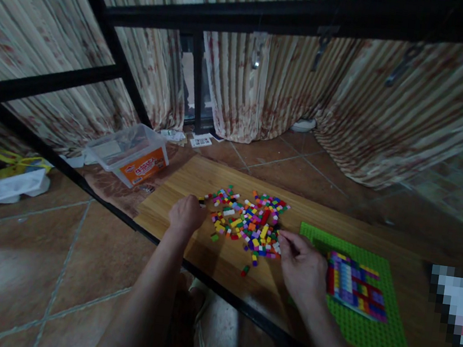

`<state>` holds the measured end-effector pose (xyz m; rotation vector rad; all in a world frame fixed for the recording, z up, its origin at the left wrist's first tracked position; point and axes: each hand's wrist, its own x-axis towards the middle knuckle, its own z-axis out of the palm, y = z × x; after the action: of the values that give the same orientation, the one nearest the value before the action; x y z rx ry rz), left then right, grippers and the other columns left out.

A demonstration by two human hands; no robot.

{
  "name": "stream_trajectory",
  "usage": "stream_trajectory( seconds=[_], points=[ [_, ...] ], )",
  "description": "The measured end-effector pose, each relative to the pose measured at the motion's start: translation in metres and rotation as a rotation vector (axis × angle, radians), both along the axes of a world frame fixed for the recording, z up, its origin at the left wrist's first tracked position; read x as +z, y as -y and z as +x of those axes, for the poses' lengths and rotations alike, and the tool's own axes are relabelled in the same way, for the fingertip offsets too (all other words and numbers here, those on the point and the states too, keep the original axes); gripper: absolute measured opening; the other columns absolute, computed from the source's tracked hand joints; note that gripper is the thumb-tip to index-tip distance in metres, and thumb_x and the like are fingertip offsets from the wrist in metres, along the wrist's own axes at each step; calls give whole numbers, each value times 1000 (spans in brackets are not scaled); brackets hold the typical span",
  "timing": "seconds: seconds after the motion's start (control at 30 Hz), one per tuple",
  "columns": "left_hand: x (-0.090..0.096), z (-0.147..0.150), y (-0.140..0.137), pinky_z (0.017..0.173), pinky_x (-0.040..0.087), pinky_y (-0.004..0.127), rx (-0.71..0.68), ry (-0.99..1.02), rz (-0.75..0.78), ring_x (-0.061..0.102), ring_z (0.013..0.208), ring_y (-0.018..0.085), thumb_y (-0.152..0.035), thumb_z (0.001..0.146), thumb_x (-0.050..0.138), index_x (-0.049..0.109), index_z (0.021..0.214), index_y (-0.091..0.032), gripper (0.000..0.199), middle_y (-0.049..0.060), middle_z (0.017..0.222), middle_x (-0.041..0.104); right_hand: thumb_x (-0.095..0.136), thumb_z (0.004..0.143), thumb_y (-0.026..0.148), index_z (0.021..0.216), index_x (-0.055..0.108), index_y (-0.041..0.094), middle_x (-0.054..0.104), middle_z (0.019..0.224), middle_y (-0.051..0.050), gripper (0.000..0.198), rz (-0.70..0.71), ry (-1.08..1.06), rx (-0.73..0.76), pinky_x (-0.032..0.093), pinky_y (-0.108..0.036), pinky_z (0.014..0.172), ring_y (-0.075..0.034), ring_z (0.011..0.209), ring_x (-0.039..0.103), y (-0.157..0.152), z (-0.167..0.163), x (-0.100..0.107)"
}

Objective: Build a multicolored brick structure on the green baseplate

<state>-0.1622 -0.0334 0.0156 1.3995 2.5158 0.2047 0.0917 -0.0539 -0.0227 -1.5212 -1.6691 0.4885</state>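
Note:
A loose heap of small coloured toy bricks (pixel 246 218) is spread over the wooden tabletop (pixel 222 275). My left hand (pixel 186 213) is closed in a fist at the heap's left side; whatever its fingers may hold is hidden, though a dark and yellow brick shows just beyond them. At the right edge of the heap, my right hand (pixel 302 265) has its thumb and forefinger pinched together, and anything between them is too small to make out. Beside that hand lies a green baseplate (pixel 397 343) carrying a block of joined bricks (pixel 357 287) in several colours.
A clear plastic box (pixel 132 152) with an orange label stands past the table's left end. Black metal bars (pixel 277 17) cross in front of striped curtains (pixel 242 89). A blurred-out item (pixel 460 312) lies at the far right. White packaging (pixel 10 187) rests on the tiled floor.

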Motion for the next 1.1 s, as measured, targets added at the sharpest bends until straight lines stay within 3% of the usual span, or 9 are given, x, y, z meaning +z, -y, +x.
stream_trajectory(
  seconds=[0.1,0.2,0.3,0.4,0.57,0.9,1.1],
  points=[
    [1,2,1,79,48,36,-25,-13,21,64,101,32,-33,78,57,70,85,-17,23,18,102,70,50,87,41,91,73,21,74,94,-8,31,-2,3,4,52,-33,72,-22,81,69,0,-1,2],
    [1,4,1,68,44,30,-143,69,96,65,85,25,-32,79,54,69,77,-17,21,11,81,70,51,87,39,91,73,21,74,94,-7,30,-17,-14,1,52,-33,72,-21,80,68,2,-3,6],
    [0,12,-1,57,36,26,-345,338,182,56,63,16,-35,82,51,66,71,-16,26,1,60,57,52,87,40,91,73,21,74,93,-7,29,-40,-113,30,52,-31,70,-19,79,68,3,-7,9],
    [-1,30,-1,53,33,22,-519,668,225,45,55,11,-37,85,47,60,68,-15,30,-3,55,48,53,87,41,95,73,20,74,91,-6,30,-77,-286,79,52,-29,69,-18,78,67,3,-12,9],
    [-5,64,4,51,33,21,-583,930,219,41,55,9,-37,85,47,56,68,-16,29,-3,58,46,58,83,45,96,73,18,75,90,-6,33,-156,-466,111,53,-29,67,-18,76,67,1,-15,5],
    [-10,88,9,69,46,23,-687,897,301,58,72,13,-31,88,50,67,90,-15,23,1,78,66,57,83,40,88,73,18,74,77,-3,28,-156,-467,99,51,-28,65,-17,70,66,0,-13,10],
    [-7,94,14,67,46,24,-652,693,347,61,69,14,-27,87,53,70,93,-16,22,3,76,69,54,84,38,88,73,17,72,71,-3,29,-142,-354,68,48,-26,57,-16,61,63,4,-14,14]
  ],
)
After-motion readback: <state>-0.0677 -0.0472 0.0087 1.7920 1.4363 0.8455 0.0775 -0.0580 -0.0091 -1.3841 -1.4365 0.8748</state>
